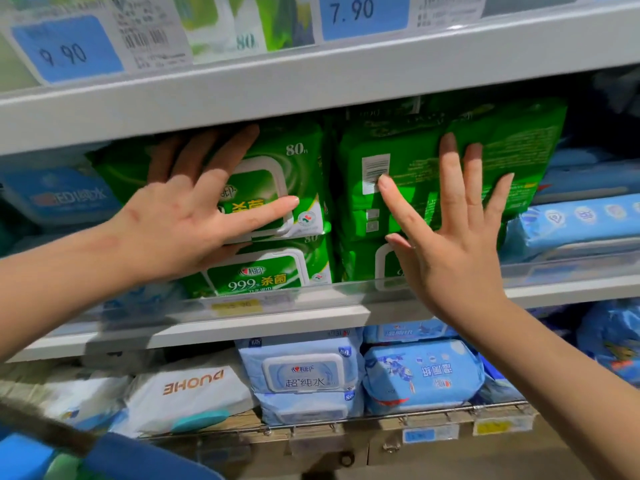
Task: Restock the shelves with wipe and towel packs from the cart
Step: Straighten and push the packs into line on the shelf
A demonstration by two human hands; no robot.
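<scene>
Green wipe packs (263,275) sit in two stacks side by side on the middle shelf (263,320), behind its clear front rail. The left hand (180,223) lies open on the face of the upper left pack (294,168), fingers spread and straight, thumb stretched across its white lid. The right hand (457,258) presses straight, spread fingers against the upper right pack (408,202), its index fingertip touching the barcode label (374,164).
</scene>
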